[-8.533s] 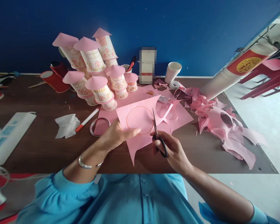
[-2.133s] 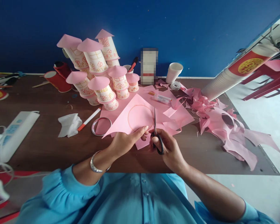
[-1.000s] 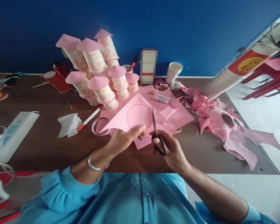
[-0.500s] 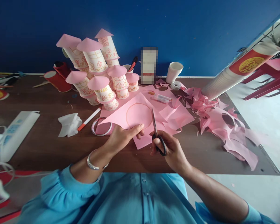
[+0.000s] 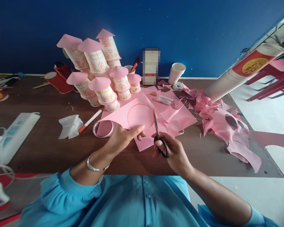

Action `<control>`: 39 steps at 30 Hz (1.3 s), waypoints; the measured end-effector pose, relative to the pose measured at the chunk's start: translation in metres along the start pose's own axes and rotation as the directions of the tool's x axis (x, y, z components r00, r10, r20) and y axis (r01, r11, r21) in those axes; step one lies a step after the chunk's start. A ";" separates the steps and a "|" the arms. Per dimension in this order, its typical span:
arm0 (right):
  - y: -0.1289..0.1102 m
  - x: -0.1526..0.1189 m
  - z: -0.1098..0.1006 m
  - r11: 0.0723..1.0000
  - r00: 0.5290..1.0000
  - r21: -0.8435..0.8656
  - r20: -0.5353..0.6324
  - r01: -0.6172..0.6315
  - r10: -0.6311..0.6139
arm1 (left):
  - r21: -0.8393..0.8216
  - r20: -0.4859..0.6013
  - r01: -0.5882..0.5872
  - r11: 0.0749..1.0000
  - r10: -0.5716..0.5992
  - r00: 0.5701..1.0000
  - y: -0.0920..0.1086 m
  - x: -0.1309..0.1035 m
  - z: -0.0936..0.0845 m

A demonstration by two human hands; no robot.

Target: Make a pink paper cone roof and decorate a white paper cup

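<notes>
Between thumb and fingers, my left hand [image 5: 126, 135] pinches the near edge of a pink paper sheet [image 5: 140, 116]. A circle is drawn on that sheet in an orange-brown line. Black-handled scissors [image 5: 161, 146] are gripped in my right hand [image 5: 171, 148], their blades pointing away from me at the circle's right side. The blades look almost closed. More pink paper [image 5: 144, 143] lies under the held sheet. A white tape ring [image 5: 103, 129] rests on the table left of my left hand, beside a white marker with an orange end [image 5: 90, 120].
Paper-cup towers with pink cone roofs [image 5: 100, 85] stand at the back left. Pink scraps [image 5: 227, 126] pile up on the right, below a long stack of paper cups [image 5: 241, 74]. A power strip [image 5: 19, 135] lies far left. A crumpled tissue [image 5: 71, 126] sits near the marker.
The held sheet and my left hand have shifted very slightly left. At the far right, a pink scrap now sticks out past the table edge. My right hand has hardly moved.
</notes>
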State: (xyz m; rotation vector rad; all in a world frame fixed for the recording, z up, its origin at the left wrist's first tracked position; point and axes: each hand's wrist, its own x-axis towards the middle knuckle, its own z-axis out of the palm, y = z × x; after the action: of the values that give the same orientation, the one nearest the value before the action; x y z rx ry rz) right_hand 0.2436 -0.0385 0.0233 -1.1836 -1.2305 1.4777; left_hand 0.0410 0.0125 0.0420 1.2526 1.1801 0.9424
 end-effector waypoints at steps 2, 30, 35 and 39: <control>0.000 0.000 0.000 1.000 1.000 0.000 0.001 -0.004 0.004 | 0.003 -0.005 0.012 1.000 -0.012 1.000 0.000 0.000 0.000; -0.002 -0.001 0.000 0.997 0.999 0.064 0.012 -0.035 0.035 | -0.093 -0.028 0.049 0.995 -0.051 0.998 0.001 0.003 -0.004; -0.002 -0.001 -0.001 0.997 0.999 0.061 0.019 -0.037 0.036 | -0.111 -0.041 0.038 0.993 -0.043 0.998 0.000 0.004 -0.006; -0.002 -0.001 -0.001 0.998 0.999 0.051 0.028 -0.022 0.020 | -0.140 -0.033 0.032 0.990 -0.037 0.999 0.000 0.005 -0.008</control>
State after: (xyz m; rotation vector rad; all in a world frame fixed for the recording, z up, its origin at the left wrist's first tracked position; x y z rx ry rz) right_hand 0.2449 -0.0393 0.0252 -1.1488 -1.1954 1.5366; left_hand 0.0345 0.0192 0.0414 1.1041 1.1404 1.0078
